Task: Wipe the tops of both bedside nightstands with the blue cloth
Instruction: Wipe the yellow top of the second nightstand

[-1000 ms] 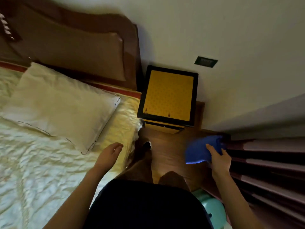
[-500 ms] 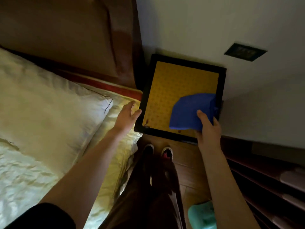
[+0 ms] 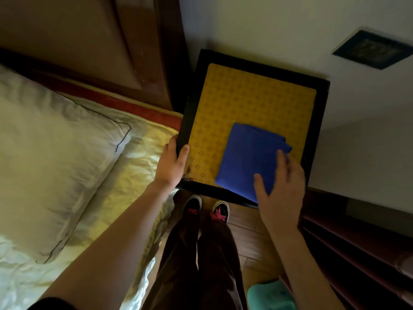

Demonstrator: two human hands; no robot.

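Note:
A nightstand [image 3: 241,97] with a yellow patterned top and a black frame stands between the bed and the wall. The folded blue cloth [image 3: 243,157] lies flat on its near right part. My right hand [image 3: 281,186] rests on the cloth's near right corner, fingers spread over it and pressing it down. My left hand [image 3: 171,164] grips the nightstand's near left edge, thumb on the yellow top. Only this one nightstand is in view.
The bed with a white pillow [image 3: 49,153] and a padded headboard [image 3: 78,41] fills the left. A dark slatted wooden unit [image 3: 357,242] stands close on the right. My shoes [image 3: 205,209] are on the wood floor. A teal object [image 3: 270,296] lies low right.
I stepped up to the nightstand. My right hand carried the cloth from beside the slatted unit onto the top and laid it flat. My left hand left the bed and took the nightstand's edge.

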